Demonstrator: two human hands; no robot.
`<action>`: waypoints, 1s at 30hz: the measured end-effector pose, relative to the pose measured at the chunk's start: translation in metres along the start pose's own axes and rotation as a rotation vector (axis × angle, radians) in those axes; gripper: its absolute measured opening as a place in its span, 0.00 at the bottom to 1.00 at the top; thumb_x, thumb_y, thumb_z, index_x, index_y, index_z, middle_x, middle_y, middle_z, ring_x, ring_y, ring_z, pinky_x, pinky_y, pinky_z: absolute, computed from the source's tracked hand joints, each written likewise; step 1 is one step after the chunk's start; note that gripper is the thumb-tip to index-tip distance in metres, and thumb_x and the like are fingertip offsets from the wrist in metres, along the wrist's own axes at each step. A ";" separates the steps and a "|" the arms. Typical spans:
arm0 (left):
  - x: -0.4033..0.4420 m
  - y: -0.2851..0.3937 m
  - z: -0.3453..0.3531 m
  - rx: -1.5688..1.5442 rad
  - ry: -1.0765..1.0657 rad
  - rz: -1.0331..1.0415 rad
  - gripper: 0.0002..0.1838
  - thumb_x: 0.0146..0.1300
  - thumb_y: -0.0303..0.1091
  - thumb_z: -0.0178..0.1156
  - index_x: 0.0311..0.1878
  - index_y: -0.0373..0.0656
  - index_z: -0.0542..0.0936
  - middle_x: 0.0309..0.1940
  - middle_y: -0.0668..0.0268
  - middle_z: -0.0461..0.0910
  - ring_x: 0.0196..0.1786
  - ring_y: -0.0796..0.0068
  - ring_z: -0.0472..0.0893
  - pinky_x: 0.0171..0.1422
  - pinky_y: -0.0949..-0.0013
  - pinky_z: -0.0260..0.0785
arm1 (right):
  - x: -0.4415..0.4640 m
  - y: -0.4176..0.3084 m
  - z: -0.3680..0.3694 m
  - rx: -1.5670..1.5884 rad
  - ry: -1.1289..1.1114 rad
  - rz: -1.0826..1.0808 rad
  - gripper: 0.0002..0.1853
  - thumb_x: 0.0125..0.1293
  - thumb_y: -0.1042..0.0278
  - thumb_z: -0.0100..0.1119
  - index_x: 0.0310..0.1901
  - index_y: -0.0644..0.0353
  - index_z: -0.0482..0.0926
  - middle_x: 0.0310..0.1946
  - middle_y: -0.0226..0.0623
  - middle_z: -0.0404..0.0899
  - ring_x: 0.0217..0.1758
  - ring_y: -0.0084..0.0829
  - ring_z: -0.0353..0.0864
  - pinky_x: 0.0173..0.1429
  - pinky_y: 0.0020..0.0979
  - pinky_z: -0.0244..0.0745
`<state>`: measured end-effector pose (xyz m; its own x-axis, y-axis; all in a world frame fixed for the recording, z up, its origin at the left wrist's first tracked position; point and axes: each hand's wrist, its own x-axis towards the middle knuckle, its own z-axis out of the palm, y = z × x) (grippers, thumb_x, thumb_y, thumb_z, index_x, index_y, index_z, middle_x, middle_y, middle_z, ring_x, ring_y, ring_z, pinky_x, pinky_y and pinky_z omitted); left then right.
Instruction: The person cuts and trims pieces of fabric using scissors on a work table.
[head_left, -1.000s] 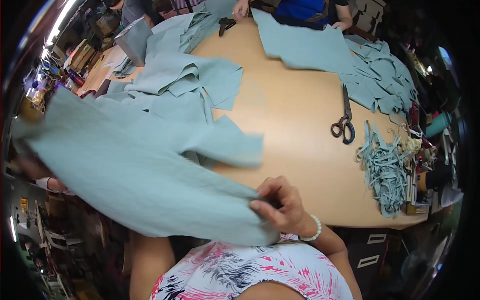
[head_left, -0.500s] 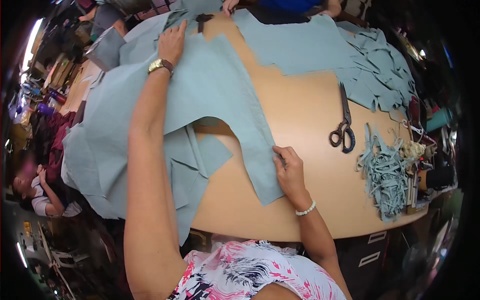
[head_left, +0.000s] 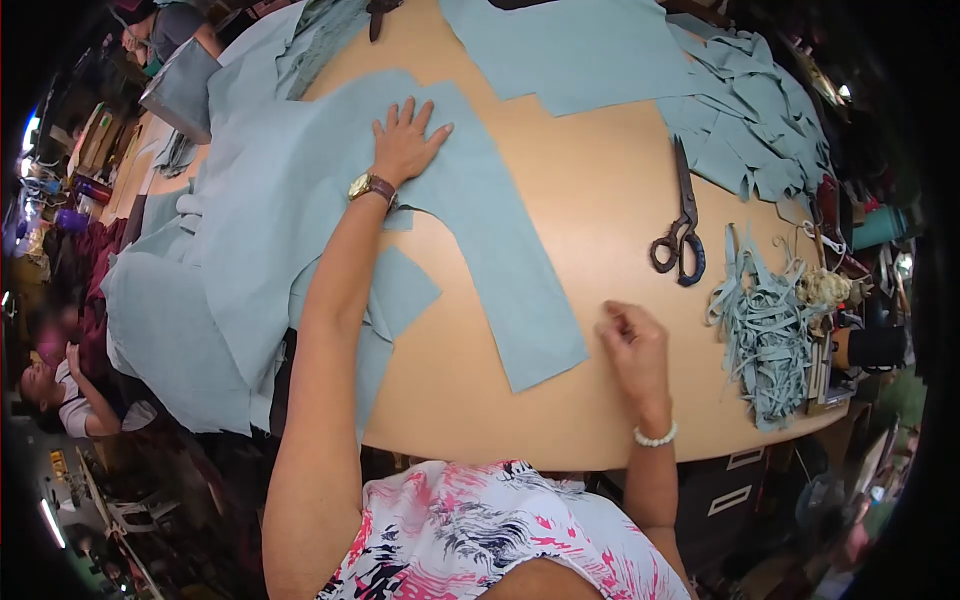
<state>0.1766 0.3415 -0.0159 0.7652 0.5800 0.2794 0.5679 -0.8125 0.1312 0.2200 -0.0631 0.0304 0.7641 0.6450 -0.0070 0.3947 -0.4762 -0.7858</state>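
Note:
My left hand (head_left: 408,142) lies flat with fingers spread on a large light blue-green cloth piece (head_left: 500,240), which reaches across the left of the table and ends in a strip pointing toward me. Just right of that strip's end is my right hand (head_left: 637,355), fingers curled toward the thumb and apart from the cloth; whether something small is between the fingertips cannot be made out. Black-bladed scissors (head_left: 685,210) lie on the table (head_left: 600,250) beyond my right hand.
Thin cloth strips (head_left: 765,335) are heaped at the right edge. Behind them lie cloth scraps (head_left: 750,110) and another flat cloth piece (head_left: 570,50). A grey metal block (head_left: 183,88) stands at the far left. One person (head_left: 85,395) is at the left, another (head_left: 170,35) at the far left.
The cloth has gone from being swung in the air to lying spread on the table. My right hand has let go of its end and moved right; my left hand has come to press on it.

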 end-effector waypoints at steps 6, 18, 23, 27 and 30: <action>-0.029 0.053 -0.026 0.112 0.220 0.190 0.28 0.60 0.48 0.51 0.61 0.43 0.66 0.62 0.55 0.63 0.67 0.50 0.56 0.66 0.40 0.46 | 0.072 0.036 -0.022 -0.541 0.487 -0.335 0.13 0.57 0.73 0.55 0.45 0.63 0.74 0.42 0.44 0.73 0.43 0.44 0.73 0.47 0.37 0.69; -0.240 0.176 -0.063 -0.348 -0.022 0.424 0.24 0.50 0.35 0.59 0.51 0.37 0.73 0.54 0.52 0.69 0.57 0.54 0.70 0.58 0.59 0.65 | 0.065 0.035 -0.048 -0.391 0.297 -0.073 0.19 0.51 0.72 0.60 0.44 0.69 0.69 0.33 0.49 0.75 0.37 0.47 0.76 0.44 0.40 0.70; -0.240 0.184 -0.077 -0.263 -0.052 0.428 0.24 0.48 0.30 0.58 0.52 0.37 0.72 0.51 0.53 0.71 0.55 0.54 0.71 0.57 0.59 0.66 | 0.004 0.047 -0.071 0.256 -0.117 0.050 0.18 0.48 0.77 0.59 0.42 0.69 0.68 0.23 0.31 0.71 0.24 0.20 0.72 0.27 0.20 0.67; -0.246 0.184 -0.091 -0.358 0.008 0.460 0.23 0.47 0.28 0.57 0.50 0.37 0.73 0.49 0.54 0.73 0.55 0.54 0.72 0.57 0.59 0.66 | -0.089 0.037 -0.093 0.548 -0.406 0.422 0.14 0.51 0.74 0.63 0.36 0.64 0.68 0.19 0.27 0.70 0.15 0.17 0.67 0.20 0.18 0.63; -0.248 0.186 -0.082 -0.376 -0.033 0.502 0.19 0.48 0.28 0.56 0.47 0.37 0.75 0.48 0.54 0.74 0.54 0.56 0.73 0.56 0.59 0.67 | -0.124 0.051 -0.103 0.558 -0.443 0.541 0.09 0.54 0.72 0.63 0.25 0.61 0.70 0.16 0.27 0.70 0.13 0.17 0.68 0.20 0.17 0.61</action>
<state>0.0678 0.0416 0.0175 0.9235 0.1188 0.3648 -0.0041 -0.9478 0.3190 0.1975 -0.2290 0.0553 0.4611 0.6432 -0.6113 -0.3563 -0.4968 -0.7914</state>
